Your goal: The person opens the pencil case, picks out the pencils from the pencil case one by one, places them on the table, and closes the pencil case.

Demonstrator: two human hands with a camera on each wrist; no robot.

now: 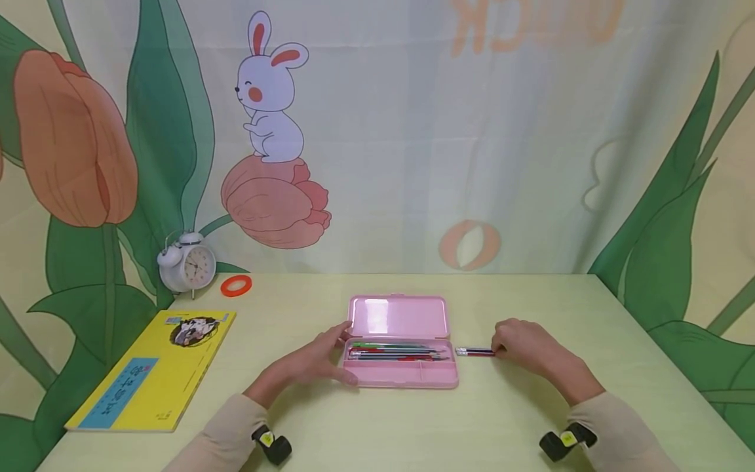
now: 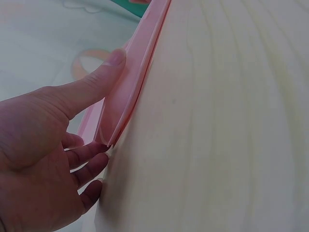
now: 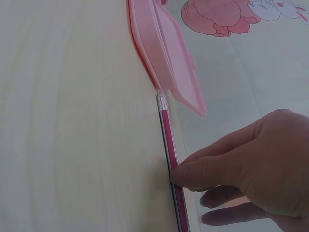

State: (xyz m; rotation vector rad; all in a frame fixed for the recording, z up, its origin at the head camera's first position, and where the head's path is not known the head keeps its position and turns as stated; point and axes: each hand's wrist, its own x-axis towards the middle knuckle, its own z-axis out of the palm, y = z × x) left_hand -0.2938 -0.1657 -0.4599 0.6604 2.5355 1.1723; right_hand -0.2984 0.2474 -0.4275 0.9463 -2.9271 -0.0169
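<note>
An open pink pencil case lies in the middle of the table, its lid tipped back toward the curtain. Several pencils, some dark and one green, lie lengthwise in its rear compartment. The left hand grips the case's left end. In the left wrist view its thumb presses the front side and the fingertips curl at the corner. Just right of the case, the right hand pinches a red-and-black striped pencil low over the table. The pencil's metal-banded end points at the case; its other end is hidden under the hand.
At the left lies a yellow book with a blue label. Behind it stand a white alarm clock and an orange ring. A printed curtain hangs along the table's far edge.
</note>
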